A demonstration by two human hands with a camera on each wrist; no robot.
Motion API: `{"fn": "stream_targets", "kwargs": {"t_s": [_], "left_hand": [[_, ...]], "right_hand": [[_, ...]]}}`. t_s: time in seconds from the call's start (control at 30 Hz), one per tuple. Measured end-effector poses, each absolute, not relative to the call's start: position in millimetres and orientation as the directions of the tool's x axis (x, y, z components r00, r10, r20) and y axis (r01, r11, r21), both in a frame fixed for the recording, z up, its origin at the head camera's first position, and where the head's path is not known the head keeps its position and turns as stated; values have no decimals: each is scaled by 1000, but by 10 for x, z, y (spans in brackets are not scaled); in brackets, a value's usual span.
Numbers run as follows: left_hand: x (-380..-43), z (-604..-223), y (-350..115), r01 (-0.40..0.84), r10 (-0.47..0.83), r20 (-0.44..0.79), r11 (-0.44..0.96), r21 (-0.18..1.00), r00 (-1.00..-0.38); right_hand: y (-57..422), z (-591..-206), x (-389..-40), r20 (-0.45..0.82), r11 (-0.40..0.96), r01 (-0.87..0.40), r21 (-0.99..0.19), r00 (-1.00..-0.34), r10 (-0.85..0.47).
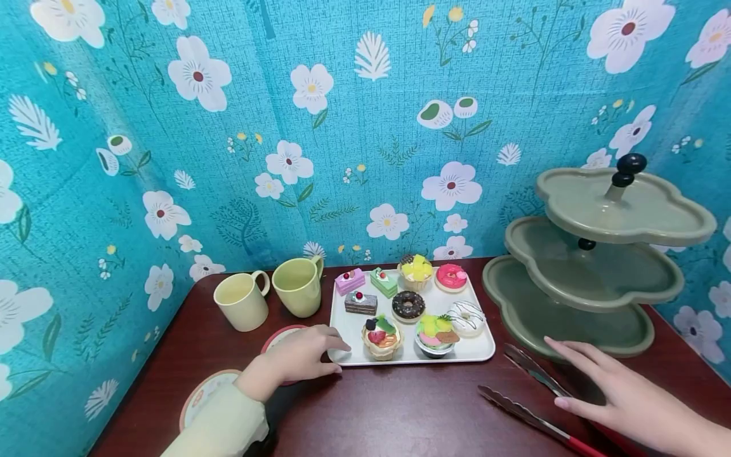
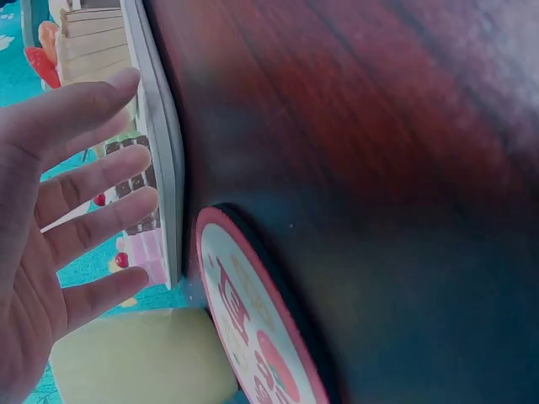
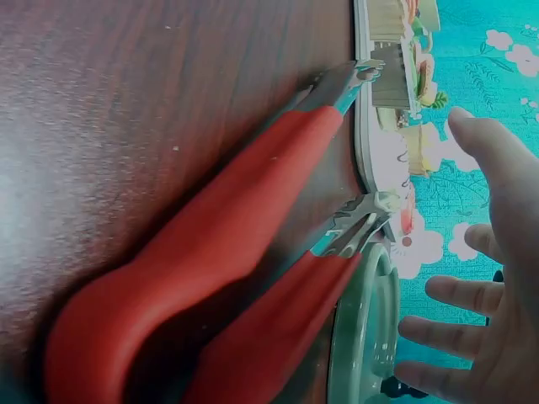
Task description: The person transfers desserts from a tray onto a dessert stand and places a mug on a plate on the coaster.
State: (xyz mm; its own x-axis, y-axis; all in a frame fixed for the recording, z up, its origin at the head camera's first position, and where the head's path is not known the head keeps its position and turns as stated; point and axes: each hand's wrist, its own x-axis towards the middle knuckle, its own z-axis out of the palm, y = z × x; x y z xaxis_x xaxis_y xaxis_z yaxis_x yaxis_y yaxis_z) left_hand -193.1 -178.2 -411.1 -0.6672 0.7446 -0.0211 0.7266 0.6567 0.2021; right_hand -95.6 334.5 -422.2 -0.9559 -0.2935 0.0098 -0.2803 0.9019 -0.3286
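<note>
My left hand (image 1: 299,357) reaches to the near left corner of a white tray (image 1: 354,357), fingers spread and slightly bent around nothing. The tray carries toy-like pastries, among them a fruit tart (image 1: 381,337), a chocolate doughnut (image 1: 408,306) and a chocolate cake slice (image 1: 361,303). My right hand (image 1: 613,384) hovers over red-handled metal tongs (image 1: 525,409), fingers apart. In the right wrist view the tongs' red handles (image 3: 227,202) lie on the table, away from the fingers. Below my left hand sits a red-rimmed round coaster (image 2: 253,311), partly hidden in the head view.
Two pale green mugs (image 1: 242,303) stand left of the tray. An orange-rimmed coaster (image 1: 208,393) lies partly under my left sleeve. A three-tier green stand (image 1: 594,266) with a black knob rises at the right. Flowered blue cloth (image 1: 342,127) hangs behind the dark wooden table (image 1: 394,406).
</note>
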Motion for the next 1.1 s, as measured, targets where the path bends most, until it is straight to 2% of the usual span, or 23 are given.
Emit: {"fn": "stream_targets", "kwargs": {"t_s": [0.33,0.57,0.87,1.1], "left_hand": [[-1938,-4092,-1740,704,744,-78,656,274,-663],[-1979,-4145,-1705,684,748,-112,648,333,-654],[-1992,-4167,-1696,704,760,-87,633,321,-644],[-2007,-4192,-1699,710,766,-85,627,320,-638]], "right_hand": [[3456,-4394,-855,-55,906,-268,-328,-952,-302],[3478,-4522,-831,-175,909,-178,-378,-950,-258],[3621,-4700,-725,-103,888,-209,-410,-956,-273],[3752,-4879,-712,-173,887,-180,-426,-946,-275]]}}
